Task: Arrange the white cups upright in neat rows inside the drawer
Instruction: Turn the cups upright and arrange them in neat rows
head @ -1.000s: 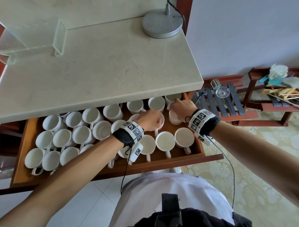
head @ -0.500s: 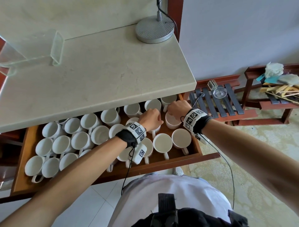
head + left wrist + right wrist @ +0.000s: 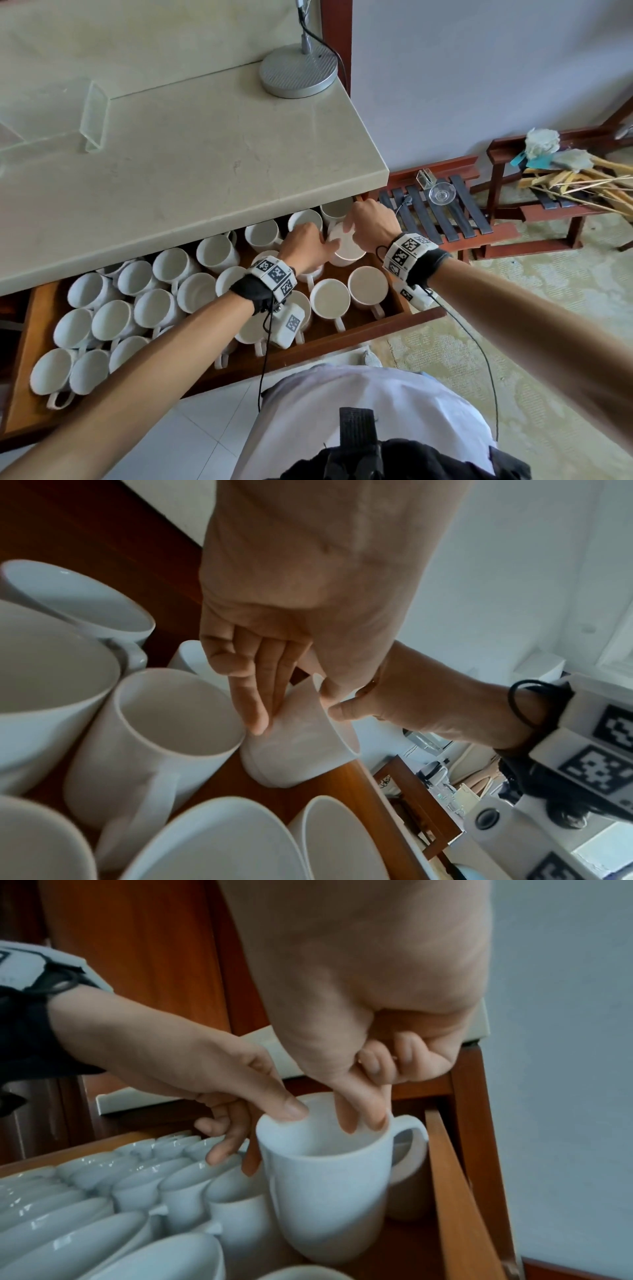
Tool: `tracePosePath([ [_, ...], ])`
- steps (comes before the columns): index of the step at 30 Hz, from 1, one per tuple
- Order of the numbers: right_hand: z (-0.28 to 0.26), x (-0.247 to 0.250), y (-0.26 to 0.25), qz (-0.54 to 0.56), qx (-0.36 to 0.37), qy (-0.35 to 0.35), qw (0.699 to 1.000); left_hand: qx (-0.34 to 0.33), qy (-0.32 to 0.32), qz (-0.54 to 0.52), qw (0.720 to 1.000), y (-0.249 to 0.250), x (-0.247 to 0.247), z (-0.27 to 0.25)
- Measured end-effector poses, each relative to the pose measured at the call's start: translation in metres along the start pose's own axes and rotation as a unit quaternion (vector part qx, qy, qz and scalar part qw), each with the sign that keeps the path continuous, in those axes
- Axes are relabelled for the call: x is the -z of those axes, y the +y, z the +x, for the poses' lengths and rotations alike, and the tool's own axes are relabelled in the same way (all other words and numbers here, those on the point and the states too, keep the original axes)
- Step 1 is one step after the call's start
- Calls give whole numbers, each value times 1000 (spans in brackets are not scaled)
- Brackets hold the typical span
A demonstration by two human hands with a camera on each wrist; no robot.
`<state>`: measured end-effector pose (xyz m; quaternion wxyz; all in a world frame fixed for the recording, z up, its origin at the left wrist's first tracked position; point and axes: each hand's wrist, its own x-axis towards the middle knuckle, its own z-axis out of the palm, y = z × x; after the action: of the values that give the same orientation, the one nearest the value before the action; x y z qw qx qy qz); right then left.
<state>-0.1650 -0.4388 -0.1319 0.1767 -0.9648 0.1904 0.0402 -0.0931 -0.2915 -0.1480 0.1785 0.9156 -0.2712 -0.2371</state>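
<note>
- Your left hand (image 3: 306, 247) pinches the cup (image 3: 346, 244) by its rim, thumb on top
- Your right hand (image 3: 371, 224) pinches the same rim, fingers inside
- The cup sits tilted at the drawer's (image 3: 359, 337) two o'clock corner

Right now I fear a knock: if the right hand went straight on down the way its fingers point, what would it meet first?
Probably the inside of the white cup it already holds: the right hand has fingertips dipped past the rim. Depth is unclear.
</note>
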Motion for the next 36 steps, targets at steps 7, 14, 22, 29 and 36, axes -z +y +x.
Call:
tracePosePath([
  [7, 2, 14, -6, 30, -25, -41, 998, -41, 12, 17, 999, 8, 17, 0],
  [14, -3, 18, 6, -6, 10, -80, 997, -125, 70, 112, 983, 21, 26, 4],
  [22, -6, 16, 10, 119, -95, -79, 985, -111, 84, 37, 990, 21, 26, 3],
  [29, -3, 14, 9, 136, -129, -54, 981, -55, 73, -22, 996, 19, 22, 9],
  [36, 6, 7, 11, 74, -99, -37, 992, -56, 47, -38, 997, 14, 13, 14],
])
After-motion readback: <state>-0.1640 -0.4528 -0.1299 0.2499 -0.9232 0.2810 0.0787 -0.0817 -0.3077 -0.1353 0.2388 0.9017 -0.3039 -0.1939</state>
